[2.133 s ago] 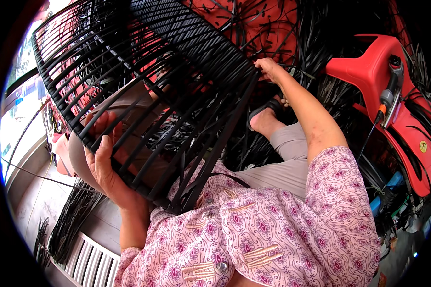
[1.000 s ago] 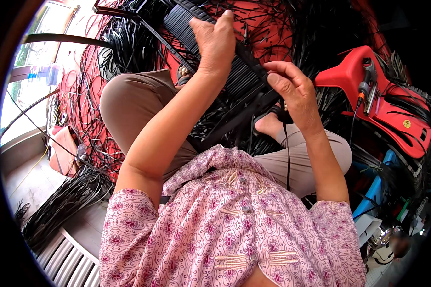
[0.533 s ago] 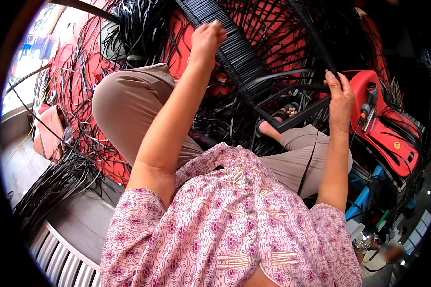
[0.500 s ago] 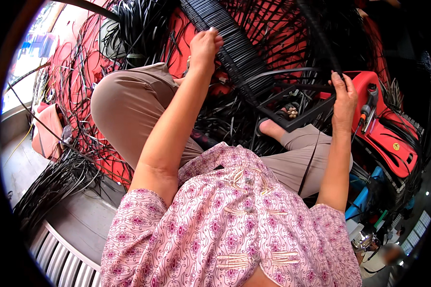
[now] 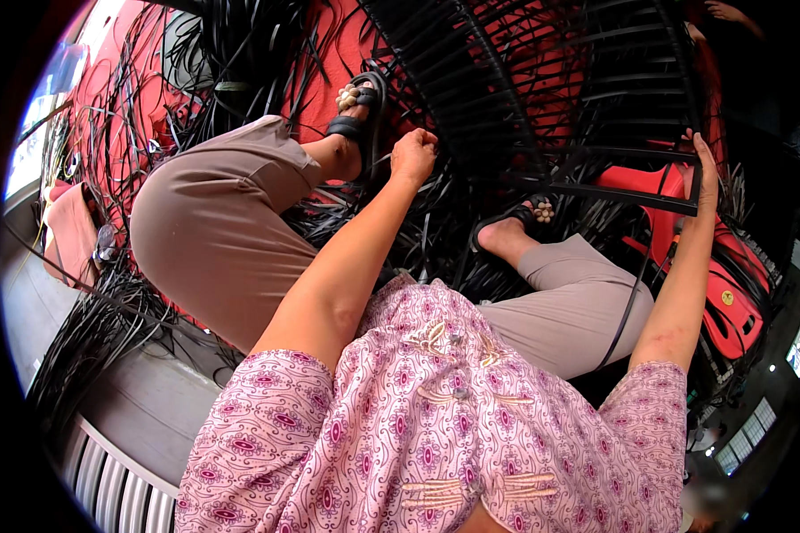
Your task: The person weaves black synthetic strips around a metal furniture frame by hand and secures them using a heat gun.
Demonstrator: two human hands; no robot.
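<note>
In front of me stands a black frame [image 5: 627, 195], its panel [image 5: 476, 93] partly woven with flat black strips. My right hand [image 5: 706, 182] grips the frame's near right corner, with some fingers hidden behind the bar. Left of the woven panel, close to its edge, my left hand [image 5: 413, 158] is closed with its fingers curled in. What it holds, if anything, is hidden. Loose black strips [image 5: 418, 235] lie tangled below my left hand and between my legs.
A red plastic seat [image 5: 729, 293] sits at the right, beyond my knee. A thick bundle of black strips [image 5: 249, 53] lies at the far left on the red ground covering [image 5: 116, 115]. Near the left edge is a pink cloth item [image 5: 73, 235]. Someone else's hand [image 5: 727, 11] appears at the upper right.
The frame has turned and shifted right, with my right hand moving right on it. My left hand has come down and slightly right, and my left sandal is now uncovered.
</note>
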